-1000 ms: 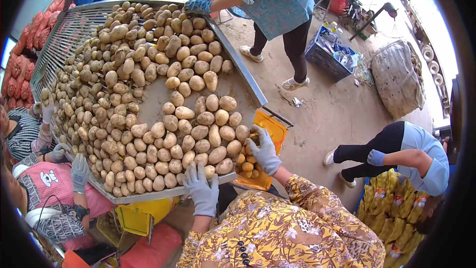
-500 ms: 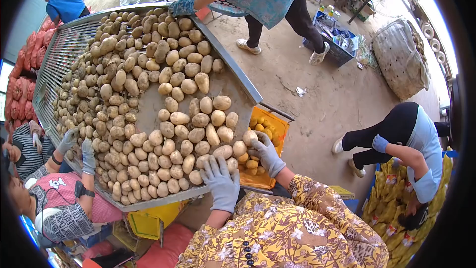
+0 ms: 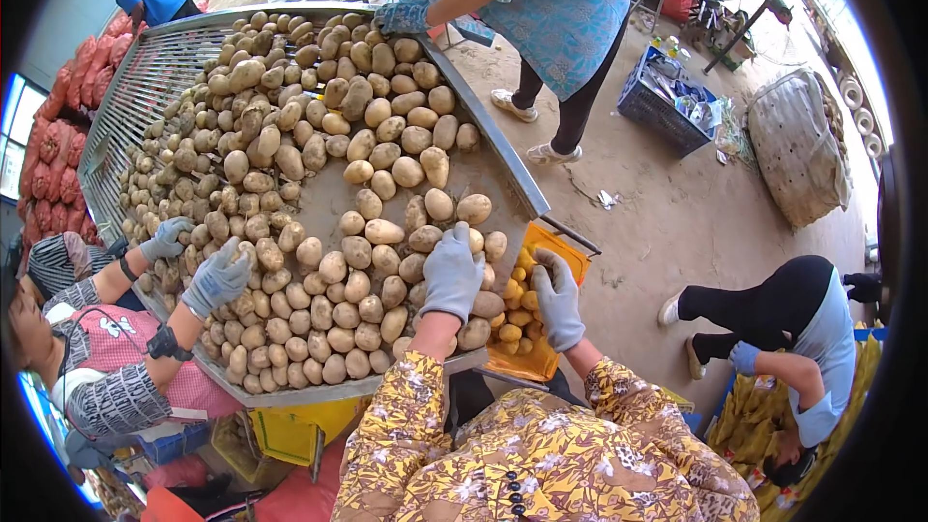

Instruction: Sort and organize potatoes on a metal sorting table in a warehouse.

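Many potatoes (image 3: 343, 314) lie on the metal sorting table (image 3: 527, 195) in front of me. My left hand (image 3: 452, 275), in a grey glove, reaches over them near the table's right end. Its fingers and thumb close about a pale potato (image 3: 475, 240), partly covered by the glove. Past the table edge, my right hand (image 3: 558, 302), gloved too, hovers over an orange crate (image 3: 570, 249). The thumb stands apart from its fingers, with no potato visible between them. Several potatoes (image 3: 512, 314) fill the crate below, looking yellow.
At the left, a co-worker's gloved hands (image 3: 217, 280) work among the potatoes. Another person (image 3: 551, 10) stands at the far side, one hand on the table. A blue crate (image 3: 667, 101) and a big sack (image 3: 797, 145) stand on the floor. Someone bends over yellow sacks (image 3: 754, 425) at right.
My right hand has moved right from the table edge to over the crate, and its potato has left it. My left hand has shifted forward and closed on a potato. The view has shifted slightly.
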A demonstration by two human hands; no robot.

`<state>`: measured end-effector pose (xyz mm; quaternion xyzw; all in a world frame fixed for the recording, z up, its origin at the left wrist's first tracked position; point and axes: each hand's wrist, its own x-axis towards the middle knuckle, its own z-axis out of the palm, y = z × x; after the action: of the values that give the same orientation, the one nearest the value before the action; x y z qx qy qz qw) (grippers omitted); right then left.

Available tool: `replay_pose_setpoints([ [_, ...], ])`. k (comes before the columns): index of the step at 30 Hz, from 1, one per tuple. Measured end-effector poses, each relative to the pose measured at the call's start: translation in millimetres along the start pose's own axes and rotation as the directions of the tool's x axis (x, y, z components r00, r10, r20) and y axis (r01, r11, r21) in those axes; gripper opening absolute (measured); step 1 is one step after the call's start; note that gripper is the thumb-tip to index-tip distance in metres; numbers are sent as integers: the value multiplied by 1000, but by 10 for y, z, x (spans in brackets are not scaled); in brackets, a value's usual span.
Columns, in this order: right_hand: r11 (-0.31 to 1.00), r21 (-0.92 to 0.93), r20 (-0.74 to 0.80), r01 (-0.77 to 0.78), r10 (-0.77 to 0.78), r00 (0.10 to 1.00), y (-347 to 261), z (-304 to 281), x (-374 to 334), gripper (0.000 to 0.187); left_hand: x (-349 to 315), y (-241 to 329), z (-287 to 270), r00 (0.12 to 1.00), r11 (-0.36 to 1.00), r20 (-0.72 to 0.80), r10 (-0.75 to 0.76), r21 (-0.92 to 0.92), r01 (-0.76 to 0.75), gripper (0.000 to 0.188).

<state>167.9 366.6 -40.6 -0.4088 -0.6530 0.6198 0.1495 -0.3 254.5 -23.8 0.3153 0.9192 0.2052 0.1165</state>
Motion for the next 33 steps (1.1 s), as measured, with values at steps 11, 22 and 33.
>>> replay_pose_setpoints([
  [11,612,-516,416,600,-433,800,-480,793,709,55,-1015,-520,-539,911,-315,335,-239,-914,254,47],
  [22,874,412,459,-258,45,887,-223,671,464,54,1218,-916,-892,971,889,21,238,397,-227,68],
  [33,602,-620,301,503,-410,861,-1223,1218,1464,42,165,-791,-697,987,979,-50,152,-130,-158,50],
])
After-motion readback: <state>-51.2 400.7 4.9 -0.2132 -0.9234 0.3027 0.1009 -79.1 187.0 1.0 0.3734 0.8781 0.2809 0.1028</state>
